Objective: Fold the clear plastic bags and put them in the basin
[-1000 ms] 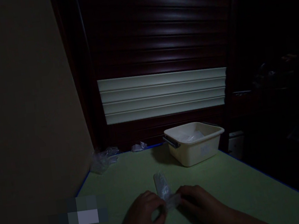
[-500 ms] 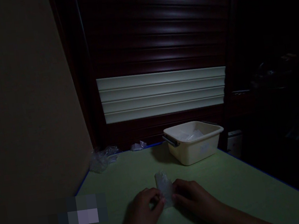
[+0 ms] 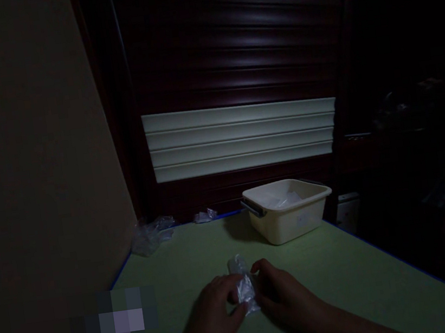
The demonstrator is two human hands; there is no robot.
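Observation:
A small crumpled piece of clear plastic (image 3: 244, 286) lies on the green table (image 3: 357, 285) near the front edge. My left hand (image 3: 215, 312) pinches its left side, fingers curled. My right hand (image 3: 282, 289) grips its right side, thumb and fingers closed around it. Both hands rest low on the table, close together with the plastic squeezed between them. The scene is very dark.
A cream plastic tub (image 3: 288, 210) with dark handles stands at the back right, with clear plastic inside. Loose clear plastic bags (image 3: 147, 236) lie in the back left corner, a smaller scrap (image 3: 205, 216) beside them. A wall is at left, a dark shutter behind.
The two hands have drawn closer together, folding the plastic piece into a shorter, more compact bundle between them.

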